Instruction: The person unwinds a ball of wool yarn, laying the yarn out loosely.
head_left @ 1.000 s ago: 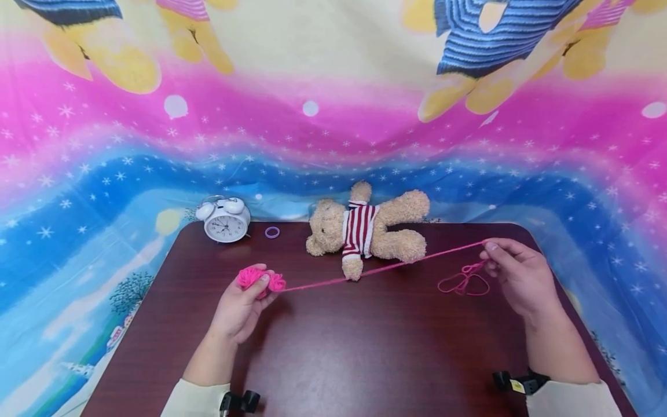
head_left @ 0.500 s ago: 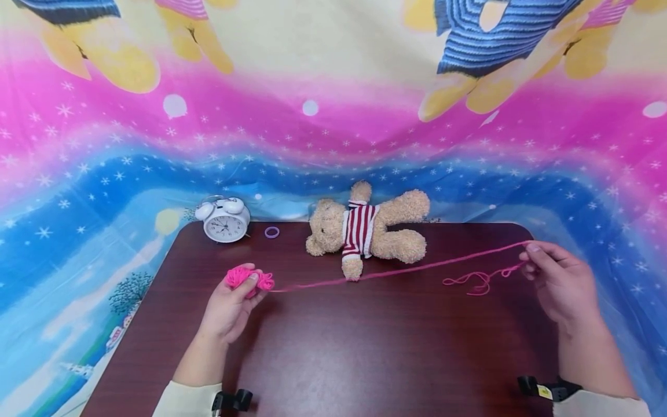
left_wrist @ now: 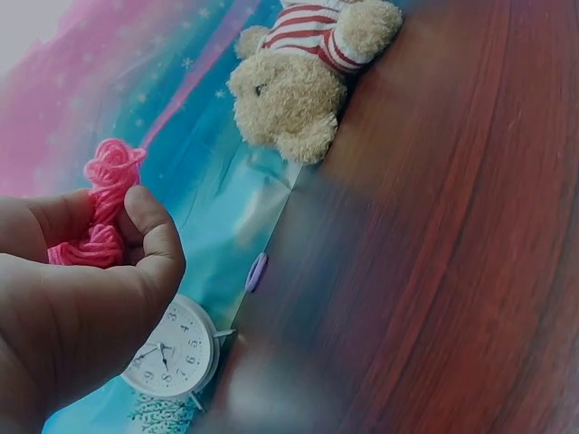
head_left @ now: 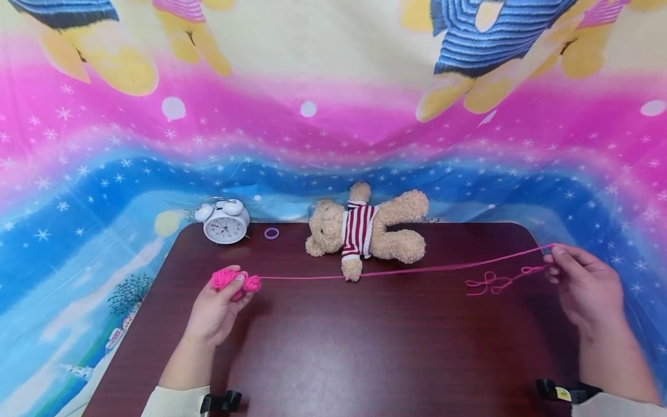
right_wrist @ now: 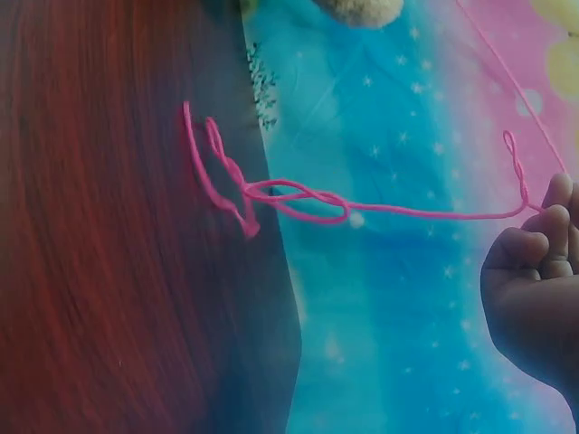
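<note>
A white alarm clock (head_left: 225,227) stands at the far left of the table (head_left: 333,359); from the left wrist view its dial (left_wrist: 168,351) reads 6, 7, 8 and 9, the rest unclear; near right, the yellow label (head_left: 563,394) on a black wrist strap (head_left: 585,392) is too small to read.

Soft glare on tabletop (head_left: 333,353), dimmer wrist views

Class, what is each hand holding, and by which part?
Left hand: pink yarn bundle, by its middle. Right hand: its strand, between bundle and looped tail.
</note>
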The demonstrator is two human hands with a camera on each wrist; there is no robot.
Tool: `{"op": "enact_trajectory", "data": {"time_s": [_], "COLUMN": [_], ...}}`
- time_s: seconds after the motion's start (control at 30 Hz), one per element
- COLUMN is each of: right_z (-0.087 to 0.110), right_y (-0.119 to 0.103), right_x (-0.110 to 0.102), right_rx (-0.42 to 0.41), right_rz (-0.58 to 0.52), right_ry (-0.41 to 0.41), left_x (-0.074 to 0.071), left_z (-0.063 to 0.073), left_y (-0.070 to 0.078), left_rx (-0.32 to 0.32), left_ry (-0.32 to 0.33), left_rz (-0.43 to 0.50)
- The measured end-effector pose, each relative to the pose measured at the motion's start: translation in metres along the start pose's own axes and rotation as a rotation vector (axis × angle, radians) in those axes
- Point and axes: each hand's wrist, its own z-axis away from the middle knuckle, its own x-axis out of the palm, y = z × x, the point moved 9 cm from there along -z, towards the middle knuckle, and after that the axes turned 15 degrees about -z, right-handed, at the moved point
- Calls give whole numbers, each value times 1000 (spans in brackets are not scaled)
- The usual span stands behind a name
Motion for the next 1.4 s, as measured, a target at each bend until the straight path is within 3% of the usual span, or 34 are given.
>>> {"op": "enact_trajectory", "data": {"time_s": [0.37, 0.7, 1.07, 1.4], "right_z": [-1, 0, 5, 1], "right_y": [-15, -25, -27, -37], "right_x": [-35, -57, -70, -73], "right_rx": [-13, -8, 27, -4], "right_rz": [167, 163, 218, 224], "right_ry": [149, 206, 291, 307], "left_x": [-19, -38, -53, -54], "left_z": [3, 6, 5, 6], "left_y": [4, 9, 7, 5], "left_rx": [22, 58, 26, 71], "left_ry": [9, 22, 103, 88], "left_rz": [23, 90, 229, 159]}}
